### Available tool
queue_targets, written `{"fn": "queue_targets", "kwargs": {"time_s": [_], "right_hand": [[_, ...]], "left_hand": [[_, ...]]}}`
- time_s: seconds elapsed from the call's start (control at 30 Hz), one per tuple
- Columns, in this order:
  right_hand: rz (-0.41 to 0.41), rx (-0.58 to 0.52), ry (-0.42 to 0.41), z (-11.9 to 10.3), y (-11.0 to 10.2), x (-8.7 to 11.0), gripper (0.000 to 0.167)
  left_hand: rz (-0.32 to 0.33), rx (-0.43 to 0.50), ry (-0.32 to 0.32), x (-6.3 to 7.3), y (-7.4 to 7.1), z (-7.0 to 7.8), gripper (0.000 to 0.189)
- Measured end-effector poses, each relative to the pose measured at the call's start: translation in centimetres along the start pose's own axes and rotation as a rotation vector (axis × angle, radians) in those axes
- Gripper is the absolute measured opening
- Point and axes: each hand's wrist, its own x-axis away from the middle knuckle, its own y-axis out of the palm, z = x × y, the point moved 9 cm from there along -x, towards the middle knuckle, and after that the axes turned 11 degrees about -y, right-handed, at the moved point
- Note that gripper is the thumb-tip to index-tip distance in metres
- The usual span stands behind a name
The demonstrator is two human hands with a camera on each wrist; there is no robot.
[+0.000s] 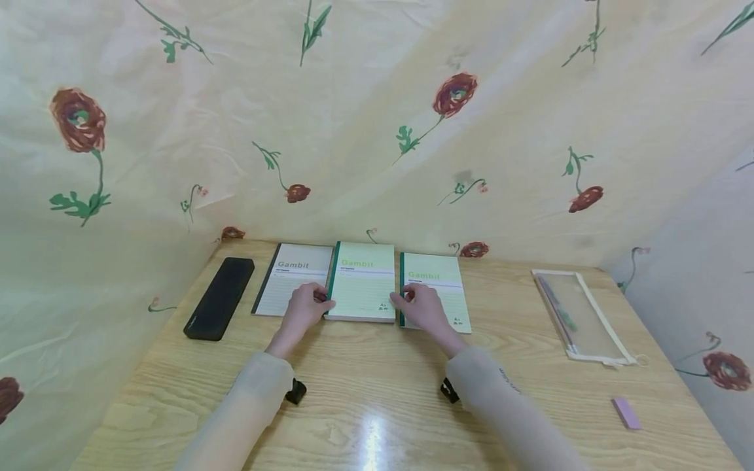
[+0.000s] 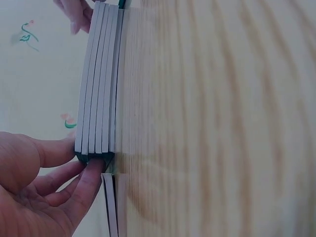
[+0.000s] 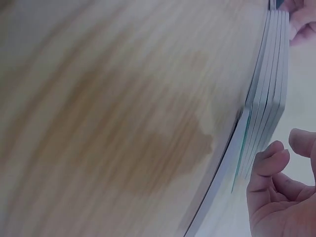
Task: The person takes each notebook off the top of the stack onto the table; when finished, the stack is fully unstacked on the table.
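Observation:
In the head view, a thick stack of pale green notebooks [image 1: 362, 281] with dark green spines lies between two thinner piles. My left hand [image 1: 303, 306] grips its spine side near the front corner. The left wrist view has the thumb [image 2: 57, 152] at the top cover's edge and a fingertip low against the spine. Beside the opposite edge is my right hand [image 1: 423, 307], over the right green notebook [image 1: 444, 297]. Its fingers are loosely bent, apart from the stack [image 3: 269, 89] in the right wrist view. Left of the stack lies a grey notebook [image 1: 283, 294] with a dark spine.
A black case [image 1: 220, 297] lies at the left of the wooden table [image 1: 353, 418]. At the right are a mesh zip pouch [image 1: 595, 320] with pens inside and a purple eraser [image 1: 626, 413]. A flowered cloth [image 1: 353, 131] hangs behind the table.

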Motion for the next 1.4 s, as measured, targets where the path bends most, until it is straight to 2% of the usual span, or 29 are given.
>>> {"fn": "queue_targets", "kwargs": {"time_s": [0.17, 0.47, 0.83, 1.23, 1.4], "right_hand": [[-0.005, 0.014, -0.010, -1.0, 1.1, -0.3, 0.031], [0.013, 0.026, -0.010, -0.9, 1.8, -0.7, 0.044], [-0.008, 0.023, 0.005, -0.8, 2.0, -0.6, 0.049], [0.005, 0.013, 0.016, -0.7, 1.9, -0.7, 0.045], [0.014, 0.029, 0.045, -0.5, 1.5, -0.5, 0.034]], "left_hand": [[-0.004, 0.001, -0.008, 0.0, 0.1, -0.1, 0.022], [0.000, 0.018, -0.007, 0.0, 0.0, 0.0, 0.023], [-0.002, 0.001, -0.009, 0.1, 0.1, 0.2, 0.021], [0.005, -0.024, 0.002, 0.1, -0.1, 0.3, 0.022], [0.012, -0.027, 0.011, 0.1, -0.1, 0.2, 0.021]]}}
